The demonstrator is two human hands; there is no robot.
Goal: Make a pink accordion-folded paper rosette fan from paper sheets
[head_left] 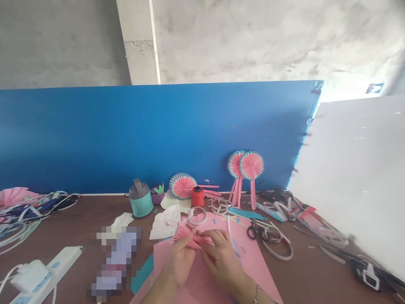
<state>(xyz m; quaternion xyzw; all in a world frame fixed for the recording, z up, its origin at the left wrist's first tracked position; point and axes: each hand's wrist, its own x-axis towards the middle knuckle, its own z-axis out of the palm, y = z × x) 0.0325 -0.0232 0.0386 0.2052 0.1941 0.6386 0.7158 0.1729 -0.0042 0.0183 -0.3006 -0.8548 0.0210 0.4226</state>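
Pleated pink paper is pinched between my two hands, above a large pink sheet lying on the table. My left hand grips its left part, with the folds fanning out past the thumb. At the right end, the fingers of my right hand close on the same paper; the fingertips partly hide it. Just beyond the hands lie a roll of tape and a red thread spool. Black-handled scissors rest to the right of my right hand.
Finished pink paper fans lean against the blue partition; another round fan stands left of them. A teal container is at the back. A white power strip lies at left, tangled cables and strips at right.
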